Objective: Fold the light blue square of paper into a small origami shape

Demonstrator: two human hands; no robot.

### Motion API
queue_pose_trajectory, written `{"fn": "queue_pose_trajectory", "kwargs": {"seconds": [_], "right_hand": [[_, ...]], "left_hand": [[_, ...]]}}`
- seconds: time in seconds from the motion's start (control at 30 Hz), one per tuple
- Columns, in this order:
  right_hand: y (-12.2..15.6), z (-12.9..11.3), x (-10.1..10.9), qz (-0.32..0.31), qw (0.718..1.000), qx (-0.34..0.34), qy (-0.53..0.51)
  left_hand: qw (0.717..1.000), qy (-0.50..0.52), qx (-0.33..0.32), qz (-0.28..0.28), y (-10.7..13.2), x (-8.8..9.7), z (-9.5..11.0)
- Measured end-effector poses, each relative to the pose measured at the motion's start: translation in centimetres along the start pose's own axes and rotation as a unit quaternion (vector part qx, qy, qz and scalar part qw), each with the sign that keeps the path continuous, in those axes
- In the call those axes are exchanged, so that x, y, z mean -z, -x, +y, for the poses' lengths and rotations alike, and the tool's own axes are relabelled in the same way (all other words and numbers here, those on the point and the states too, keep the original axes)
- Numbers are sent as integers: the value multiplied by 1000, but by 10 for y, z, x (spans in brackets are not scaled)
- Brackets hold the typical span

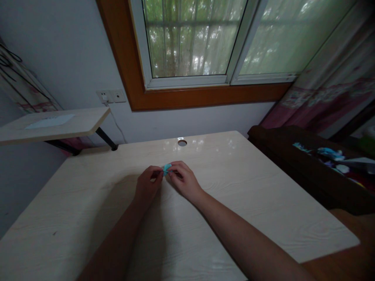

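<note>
Between my two hands is a small turquoise piece [166, 168], flat like folded paper, though its exact kind is too small to make out. My left hand [149, 182] pinches its left side between thumb and forefinger. From the other side my right hand [185, 177] is closed on it, the fingers curled over its right edge. Both hands are over the middle of the pale wood-grain table [249, 203], their fingertips almost meeting. Part of the piece is hidden behind the fingers.
At the back of the table is a round cable hole [182, 143]. A raised shelf [79, 117] on black legs stands at the left, with a sheet [49, 121] on it. Beyond are a wall socket [111, 96] and a window [193, 43]. Dark furniture [281, 156] holds colourful items at right.
</note>
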State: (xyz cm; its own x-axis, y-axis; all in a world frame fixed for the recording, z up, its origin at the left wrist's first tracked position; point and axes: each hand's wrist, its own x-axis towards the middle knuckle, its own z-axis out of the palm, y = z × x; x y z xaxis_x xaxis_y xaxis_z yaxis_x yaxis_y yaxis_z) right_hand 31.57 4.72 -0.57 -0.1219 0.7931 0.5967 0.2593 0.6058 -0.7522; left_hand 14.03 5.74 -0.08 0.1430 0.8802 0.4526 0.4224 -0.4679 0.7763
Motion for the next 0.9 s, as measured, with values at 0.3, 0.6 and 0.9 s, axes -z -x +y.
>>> {"fn": "queue_pose_trajectory", "kwargs": {"seconds": [0.3,0.6,0.9], "right_hand": [[-2,-1,2,17,999,28,18],[-3,-9,7,-35,994,85,65],[-3,-11,7,-55,990,109,71]], "left_hand": [[988,144,52,0,-1,-3,2],[950,284,124,-27,0,0,12],[951,276,131,-39,-3,0,6]]}}
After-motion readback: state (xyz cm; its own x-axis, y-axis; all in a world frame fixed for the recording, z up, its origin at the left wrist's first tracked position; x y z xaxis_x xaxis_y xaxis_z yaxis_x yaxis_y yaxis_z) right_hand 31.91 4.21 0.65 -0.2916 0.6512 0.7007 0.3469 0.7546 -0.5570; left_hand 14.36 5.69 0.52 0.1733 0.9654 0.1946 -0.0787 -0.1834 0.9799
